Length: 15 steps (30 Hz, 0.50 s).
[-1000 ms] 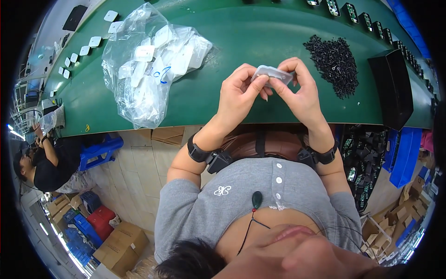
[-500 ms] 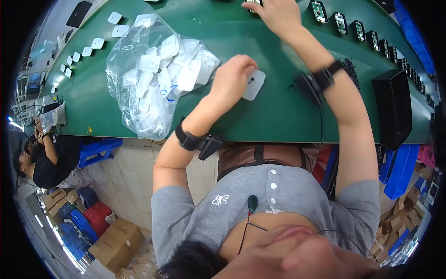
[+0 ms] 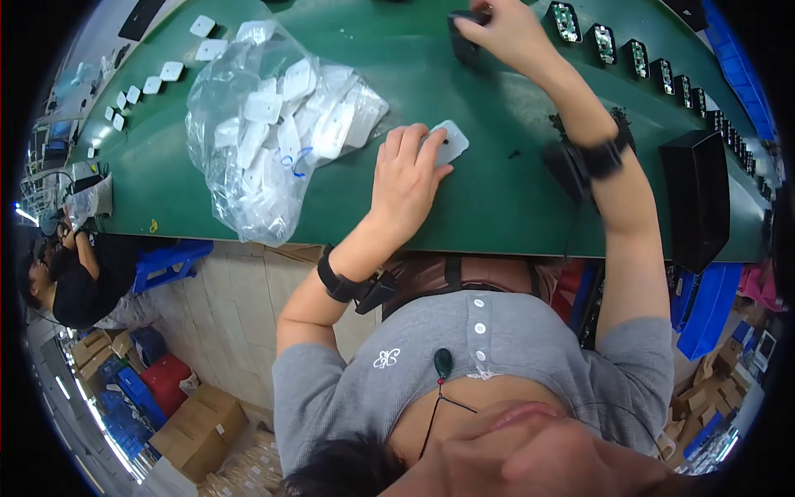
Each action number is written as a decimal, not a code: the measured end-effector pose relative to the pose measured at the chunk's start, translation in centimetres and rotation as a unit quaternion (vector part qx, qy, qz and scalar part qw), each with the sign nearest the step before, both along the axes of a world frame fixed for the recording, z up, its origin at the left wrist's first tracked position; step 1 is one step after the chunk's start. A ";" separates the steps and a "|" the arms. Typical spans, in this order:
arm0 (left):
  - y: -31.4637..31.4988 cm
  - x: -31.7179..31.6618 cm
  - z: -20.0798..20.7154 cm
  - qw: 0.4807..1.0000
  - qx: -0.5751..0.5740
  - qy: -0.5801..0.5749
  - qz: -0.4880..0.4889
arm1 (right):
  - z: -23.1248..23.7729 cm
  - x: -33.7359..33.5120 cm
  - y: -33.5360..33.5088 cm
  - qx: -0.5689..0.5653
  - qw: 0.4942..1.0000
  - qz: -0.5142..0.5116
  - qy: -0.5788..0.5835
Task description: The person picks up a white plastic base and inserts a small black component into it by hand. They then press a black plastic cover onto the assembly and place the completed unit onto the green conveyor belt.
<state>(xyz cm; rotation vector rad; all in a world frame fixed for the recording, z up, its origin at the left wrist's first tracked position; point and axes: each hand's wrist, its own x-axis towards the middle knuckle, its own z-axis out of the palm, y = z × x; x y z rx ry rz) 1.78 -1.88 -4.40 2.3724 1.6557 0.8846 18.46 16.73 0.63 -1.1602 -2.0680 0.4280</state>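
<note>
My left hand (image 3: 406,178) rests low on the green table, its index finger and thumb closed on the near-left edge of a white rounded plastic cover (image 3: 452,144). A small dark spot shows on the cover beside the fingertip. Farther away, my right hand (image 3: 515,40) grips a black plastic housing (image 3: 464,40), lifted and tilted so that its dark outside shows. What is inside this housing is hidden. Left of my left hand lies a clear plastic bag (image 3: 211,137) with many white covers (image 3: 333,131) in and on it.
Black housings with green circuit boards (image 3: 604,45) stand in a row at the right. White covers (image 3: 171,71) line the far left. A small black piece (image 3: 514,154), a pile of black bits (image 3: 617,120) and a black bin (image 3: 694,199) lie right. Another person (image 3: 79,277) sits at left.
My right hand has turned up the black housing and brought it fully into view. My left hand has turned, spreading its fingers at the white cover's edge. The cover has moved only slightly.
</note>
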 end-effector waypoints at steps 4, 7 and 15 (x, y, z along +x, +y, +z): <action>0.7 -0.1 -0.3 0.997 0.008 -0.053 -0.048 | -2.2 5.2 -7.4 -0.094 0.988 0.052 0.109; 1.1 0.2 -0.8 0.995 0.014 -0.071 -0.075 | -3.1 7.3 -10.3 -0.097 0.994 0.016 0.047; 1.1 -0.6 -0.4 0.984 0.034 -0.150 -0.092 | -2.0 5.8 -12.7 -0.009 0.998 0.044 -0.039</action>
